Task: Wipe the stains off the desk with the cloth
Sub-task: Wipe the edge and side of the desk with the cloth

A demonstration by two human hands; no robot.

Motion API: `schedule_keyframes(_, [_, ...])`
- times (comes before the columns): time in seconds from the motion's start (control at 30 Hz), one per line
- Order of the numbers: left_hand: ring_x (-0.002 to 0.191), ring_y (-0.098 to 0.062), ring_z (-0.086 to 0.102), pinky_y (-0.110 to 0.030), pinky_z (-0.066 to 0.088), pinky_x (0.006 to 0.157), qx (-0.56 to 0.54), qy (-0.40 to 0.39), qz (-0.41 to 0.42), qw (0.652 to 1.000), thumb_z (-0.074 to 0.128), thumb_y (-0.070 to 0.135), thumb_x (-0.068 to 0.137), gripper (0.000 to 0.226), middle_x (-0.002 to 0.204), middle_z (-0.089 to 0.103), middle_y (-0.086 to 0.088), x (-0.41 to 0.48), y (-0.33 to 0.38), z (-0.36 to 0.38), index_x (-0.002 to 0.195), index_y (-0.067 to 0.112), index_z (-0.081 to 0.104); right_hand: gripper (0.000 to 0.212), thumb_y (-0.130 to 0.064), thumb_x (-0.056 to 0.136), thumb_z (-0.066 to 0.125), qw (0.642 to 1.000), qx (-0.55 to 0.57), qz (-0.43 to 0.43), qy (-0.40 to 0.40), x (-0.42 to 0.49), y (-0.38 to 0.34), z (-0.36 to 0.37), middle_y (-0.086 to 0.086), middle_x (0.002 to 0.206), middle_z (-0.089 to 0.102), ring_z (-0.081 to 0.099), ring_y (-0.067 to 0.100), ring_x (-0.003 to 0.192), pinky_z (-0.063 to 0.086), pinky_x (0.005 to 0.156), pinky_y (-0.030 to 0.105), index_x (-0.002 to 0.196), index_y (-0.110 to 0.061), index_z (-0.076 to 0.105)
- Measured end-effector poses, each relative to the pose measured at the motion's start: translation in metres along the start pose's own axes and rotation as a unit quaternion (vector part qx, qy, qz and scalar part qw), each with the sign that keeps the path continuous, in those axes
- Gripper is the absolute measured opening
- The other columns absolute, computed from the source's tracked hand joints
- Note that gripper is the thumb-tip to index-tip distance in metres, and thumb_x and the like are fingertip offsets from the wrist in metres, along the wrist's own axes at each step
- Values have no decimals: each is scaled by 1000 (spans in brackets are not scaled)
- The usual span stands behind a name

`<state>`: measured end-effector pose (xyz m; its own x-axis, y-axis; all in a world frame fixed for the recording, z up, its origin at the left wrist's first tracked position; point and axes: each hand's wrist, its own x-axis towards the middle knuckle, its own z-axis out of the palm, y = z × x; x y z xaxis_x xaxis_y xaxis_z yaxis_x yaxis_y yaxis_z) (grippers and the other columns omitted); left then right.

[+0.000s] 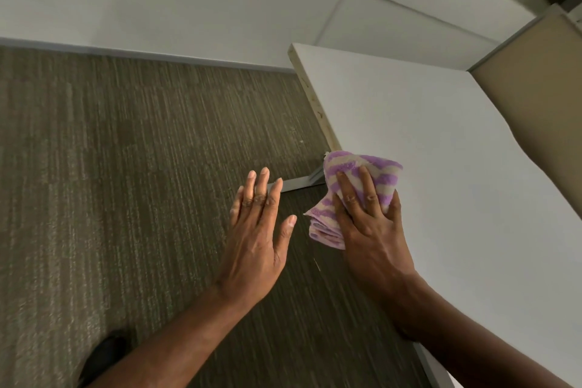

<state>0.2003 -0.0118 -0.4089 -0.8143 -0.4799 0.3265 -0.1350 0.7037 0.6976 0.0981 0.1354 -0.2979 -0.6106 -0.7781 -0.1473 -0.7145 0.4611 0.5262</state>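
A white desk (425, 110) fills the right side, its raw wooden edge facing left. A folded purple-and-cream striped cloth (382, 173) lies on the desk's left edge, with part of it hanging over the side. My right hand (368, 224) lies flat on the cloth, fingers straight and spread, pressing it down, with the thumb along its right side. My left hand (258, 230) hovers open to the left of the desk, over the carpet, fingers straight and touching nothing. I see no distinct stain on the white top.
Brown striped carpet (141, 183) covers the floor on the left. A white wall (189, 3) runs behind it. A beige partition (541, 98) stands along the desk's far right side. A grey desk foot (299, 183) shows under the edge. A dark shoe (104, 356) is at bottom left.
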Motion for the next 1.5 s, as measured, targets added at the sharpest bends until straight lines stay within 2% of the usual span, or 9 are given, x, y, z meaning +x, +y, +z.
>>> schedule_keyframes(0.13, [159, -23, 3, -47, 12, 129, -1, 4, -2, 1000, 33, 42, 108, 61, 170, 16, -11, 15, -9, 1, 159, 9, 28, 71, -33, 86, 54, 1000, -13, 0, -25, 18, -2, -3, 22, 165, 18, 1, 49, 153, 18, 114, 74, 151, -4, 42])
schedule_keyframes(0.23, [159, -23, 4, -49, 14, 128, 6, 6, 0, 1000, 34, 41, 108, 61, 170, 17, -11, 30, -15, 2, 159, 8, 27, 71, -34, 89, 41, 999, -19, 3, -38, 34, -2, -5, 22, 166, 11, -4, 50, 153, 13, 114, 73, 154, -5, 37])
schedule_keyframes(0.37, [159, -23, 3, -46, 11, 129, 5, 10, -1, 1000, 33, 41, 108, 61, 170, 17, -11, 49, -21, 4, 159, 8, 27, 74, -39, 94, 49, 998, -28, 1, -55, 59, 0, -6, 22, 167, -1, -14, 50, 151, 7, 116, 73, 157, -8, 29])
schedule_keyframes(0.63, [159, -22, 3, -45, 11, 129, -22, 23, -22, 999, 27, 45, 109, 63, 170, 17, -11, 91, -35, 6, 159, 8, 27, 73, -37, 98, 41, 998, -22, 2, -58, 111, 4, -12, 23, 167, -14, -28, 50, 147, 2, 116, 72, 160, -9, 15])
schedule_keyframes(0.9, [159, -24, 6, -46, 12, 129, -21, 32, -20, 999, 34, 40, 108, 61, 169, 19, -13, 133, -52, 5, 158, 7, 29, 67, -36, 103, 36, 999, -17, 0, -36, 159, 5, -15, 24, 166, -14, -28, 52, 146, 8, 116, 71, 160, -8, 14])
schedule_keyframes(1.07, [159, -24, 5, -48, 14, 129, -21, 18, -24, 999, 35, 40, 107, 61, 169, 18, -13, 155, -64, 3, 158, 6, 28, 66, -33, 98, 28, 1000, -17, -1, -23, 194, 8, -19, 24, 166, -12, -26, 53, 147, 13, 116, 71, 159, -8, 20])
schedule_keyframes(1.23, [159, -24, 4, -48, 14, 128, -21, 5, -30, 999, 36, 39, 107, 62, 170, 17, -12, 177, -76, -2, 159, 6, 27, 70, -38, 99, 41, 999, -27, -6, -23, 228, 12, -20, 24, 167, -11, -26, 53, 147, 15, 115, 70, 159, -9, 18])
schedule_keyframes(1.5, [159, -24, 6, -48, 16, 128, -30, 4, -29, 999, 36, 38, 107, 61, 169, 20, -12, 205, -91, -12, 158, 6, 30, 68, -34, 101, 38, 999, -39, -16, -23, 274, 15, -27, 22, 167, -12, -26, 53, 147, 16, 116, 70, 160, -9, 15])
